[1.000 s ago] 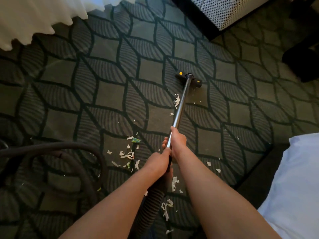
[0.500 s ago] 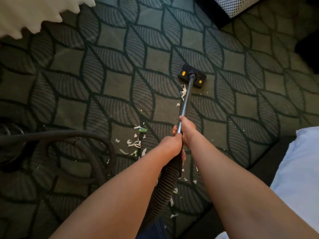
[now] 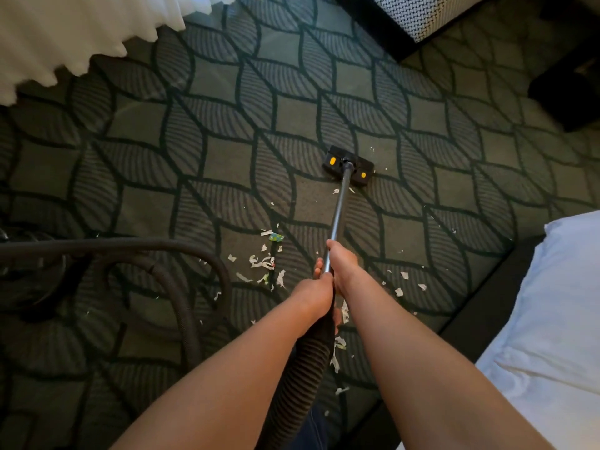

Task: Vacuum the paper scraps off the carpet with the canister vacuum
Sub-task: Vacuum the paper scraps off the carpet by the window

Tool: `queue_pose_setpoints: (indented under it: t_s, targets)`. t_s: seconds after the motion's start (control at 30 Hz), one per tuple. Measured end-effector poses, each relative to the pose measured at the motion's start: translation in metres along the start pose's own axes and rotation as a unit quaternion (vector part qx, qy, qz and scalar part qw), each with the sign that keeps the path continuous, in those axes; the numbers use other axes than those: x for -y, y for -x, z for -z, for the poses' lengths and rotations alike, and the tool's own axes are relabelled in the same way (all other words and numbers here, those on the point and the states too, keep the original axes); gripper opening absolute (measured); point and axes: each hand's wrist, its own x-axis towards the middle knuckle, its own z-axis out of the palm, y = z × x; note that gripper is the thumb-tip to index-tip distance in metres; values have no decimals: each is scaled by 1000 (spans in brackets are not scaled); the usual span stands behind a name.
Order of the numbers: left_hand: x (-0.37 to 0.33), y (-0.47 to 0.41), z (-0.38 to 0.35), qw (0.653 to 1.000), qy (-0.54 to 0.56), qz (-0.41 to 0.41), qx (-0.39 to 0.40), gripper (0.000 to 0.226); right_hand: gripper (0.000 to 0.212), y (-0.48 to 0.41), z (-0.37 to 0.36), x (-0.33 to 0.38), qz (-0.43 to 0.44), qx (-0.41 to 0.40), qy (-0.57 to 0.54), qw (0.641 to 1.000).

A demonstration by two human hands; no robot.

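A metal vacuum wand point(image 3: 339, 209) runs away from me to a black floor head point(image 3: 348, 165) with yellow spots, flat on the patterned carpet point(image 3: 227, 131). My right hand point(image 3: 342, 266) grips the wand, thumb along the tube. Just behind it, my left hand point(image 3: 315, 295) grips the wand's end where the ribbed hose point(image 3: 305, 362) joins. White paper scraps point(image 3: 263, 263) lie in a cluster left of my hands, with more scraps point(image 3: 402, 284) to the right and some under my arms. Two small bits sit just behind the floor head.
The hose point(image 3: 181, 287) loops across the carpet at the left toward the dark canister point(image 3: 19, 274) at the left edge. A white curtain point(image 3: 65, 37) hangs at top left. A patterned seat point(image 3: 418, 14) stands at top right, white bedding point(image 3: 558, 319) at right.
The floor head has slid forward and right over the scrap strip that lay beside the wand; that strip is gone, with only small bits left behind the head.
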Motion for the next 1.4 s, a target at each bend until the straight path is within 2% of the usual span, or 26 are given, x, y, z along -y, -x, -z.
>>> queue_pose_setpoints:
  t_s: [0.13, 0.27, 0.6, 0.97, 1.17, 1.4]
  targets:
    - [34, 9, 7, 1000, -9, -3, 7, 58, 21, 16, -2, -29, 0, 1, -2, 1000]
    - [65, 27, 16, 1000, 4, 15, 16, 55, 29, 24, -5, -66, -16, 5, -5, 1000]
    - [99, 46, 24, 999, 19, 31, -2, 47, 32, 42, -9, -104, -39, 1, -1, 999]
    - [86, 56, 18, 1000, 11, -8, 2, 46, 32, 54, 1, -82, 7, -21, -51, 998]
    - [46, 32, 11, 998, -27, -58, 27, 50, 30, 35, 10, -40, 21, -24, -99, 995]
    - [-22, -8, -29, 994, -56, -91, 24, 53, 35, -13, 38, 32, 29, -38, -100, 994]
